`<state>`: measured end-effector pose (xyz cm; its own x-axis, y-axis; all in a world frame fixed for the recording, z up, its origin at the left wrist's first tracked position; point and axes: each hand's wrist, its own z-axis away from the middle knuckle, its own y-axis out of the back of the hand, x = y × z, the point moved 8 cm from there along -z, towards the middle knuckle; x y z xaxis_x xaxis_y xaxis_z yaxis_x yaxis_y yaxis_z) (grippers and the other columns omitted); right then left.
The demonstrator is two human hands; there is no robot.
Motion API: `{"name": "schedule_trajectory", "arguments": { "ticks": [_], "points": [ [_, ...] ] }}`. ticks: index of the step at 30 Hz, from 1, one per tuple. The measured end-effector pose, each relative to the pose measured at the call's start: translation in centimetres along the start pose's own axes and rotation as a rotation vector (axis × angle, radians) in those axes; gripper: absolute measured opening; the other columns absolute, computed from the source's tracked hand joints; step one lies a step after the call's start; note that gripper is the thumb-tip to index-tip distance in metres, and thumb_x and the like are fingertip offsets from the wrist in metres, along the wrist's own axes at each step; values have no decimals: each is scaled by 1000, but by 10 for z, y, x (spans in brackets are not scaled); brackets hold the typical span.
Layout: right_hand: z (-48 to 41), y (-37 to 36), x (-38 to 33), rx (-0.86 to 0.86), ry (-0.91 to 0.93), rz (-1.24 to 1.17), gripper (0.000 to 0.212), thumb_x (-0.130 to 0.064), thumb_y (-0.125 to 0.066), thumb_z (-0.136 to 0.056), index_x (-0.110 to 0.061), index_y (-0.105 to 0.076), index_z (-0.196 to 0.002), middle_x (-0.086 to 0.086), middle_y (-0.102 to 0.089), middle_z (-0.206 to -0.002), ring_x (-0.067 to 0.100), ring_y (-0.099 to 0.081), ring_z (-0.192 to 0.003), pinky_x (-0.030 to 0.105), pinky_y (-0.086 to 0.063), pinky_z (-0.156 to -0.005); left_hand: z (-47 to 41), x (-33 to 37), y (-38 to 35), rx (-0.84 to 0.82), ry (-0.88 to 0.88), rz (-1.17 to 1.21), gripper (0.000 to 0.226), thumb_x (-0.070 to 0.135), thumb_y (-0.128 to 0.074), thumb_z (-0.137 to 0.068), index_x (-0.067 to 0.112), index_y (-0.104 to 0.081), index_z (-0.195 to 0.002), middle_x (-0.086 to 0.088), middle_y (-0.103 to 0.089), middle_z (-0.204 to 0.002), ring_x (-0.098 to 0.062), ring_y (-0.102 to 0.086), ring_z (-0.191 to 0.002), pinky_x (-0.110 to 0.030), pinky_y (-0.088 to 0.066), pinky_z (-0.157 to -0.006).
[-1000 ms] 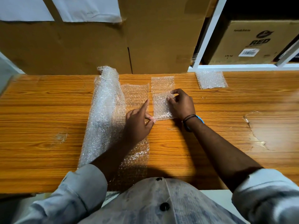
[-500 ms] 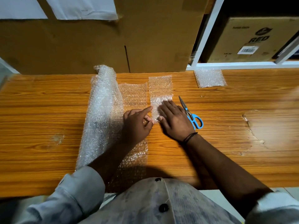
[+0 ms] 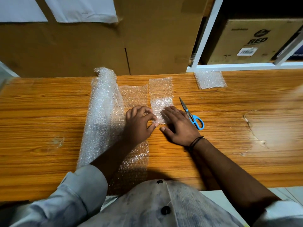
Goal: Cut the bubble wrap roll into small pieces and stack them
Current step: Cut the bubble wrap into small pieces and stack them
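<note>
folding looks like the step in hand: a cut strip (image 3: 161,89) of bubble wrap lies on the table (image 3: 49,112) between the hands and the cardboard boxes, its near end doubled over on itself so that part looks thicker and whiter. the right hand (image 3: 179,126) lies flat on that doubled end, its fingers (image 3: 170,112) straight and spread, pressing down and gripping nothing. the left hand (image 3: 139,125) is curled, and its thumb and first fingers (image 3: 154,124) seem to pinch the near left corner of the strip, though the clear plastic makes the exact hold hard to read.

the roll (image 3: 101,108) lies to the left, running away from the person, with its loose sheet (image 3: 134,95) spread flat beside it and passing under the left forearm. the scissors (image 3: 192,116), blue handled, lie just beside the right hand with the blades pointing away; nobody holds them. one small piece (image 3: 210,79) sits well apart at the far right, near the white shelf, and i take that for the start of the stack.

so cutting has begun but most of the roll is uncut. next, i judge, the fold needs to be flattened and lined up, then the right hand must reach for the scissors while the left pins the strip so the slippery plastic does not spring open or slide.
</note>
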<state>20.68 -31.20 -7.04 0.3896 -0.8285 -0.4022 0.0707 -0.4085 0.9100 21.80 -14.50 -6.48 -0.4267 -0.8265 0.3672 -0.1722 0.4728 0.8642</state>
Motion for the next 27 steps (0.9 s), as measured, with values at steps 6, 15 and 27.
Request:
{"name": "schedule_trajectory", "arguments": {
  "ticks": [6,15,27],
  "points": [
    [4,6,4,29,8,-10,70,-37,-62,-96,-17,-35,-158,3,-35,-164,19,-16,-157,41,-13,-126,-1,2,7,19,-21,116,15,43,-64,-90,30,-72,-93,13,-64,-120,-21,-50,-124,-44,-30,-102],
    [11,23,3,190,53,-93,44,-44,-52,-96,-15,-71,-122,-1,-71,-129,20,-51,-139,47,-42,-110,6,1,18,-24,-40,247,54,65,-61,-89,30,-65,-130,11,-64,-135,-16,-42,-141,-40,-20,-115],
    [10,55,7,400,-176,-408,17,-31,-72,-96,-15,-75,-101,-5,-77,-93,11,-71,-85,31,-54,-72,-9,-10,2,-94,90,246,61,42,-76,-91,17,-58,-143,-3,-68,-129,-25,-48,-134,-37,-22,-110]
  ]
}}
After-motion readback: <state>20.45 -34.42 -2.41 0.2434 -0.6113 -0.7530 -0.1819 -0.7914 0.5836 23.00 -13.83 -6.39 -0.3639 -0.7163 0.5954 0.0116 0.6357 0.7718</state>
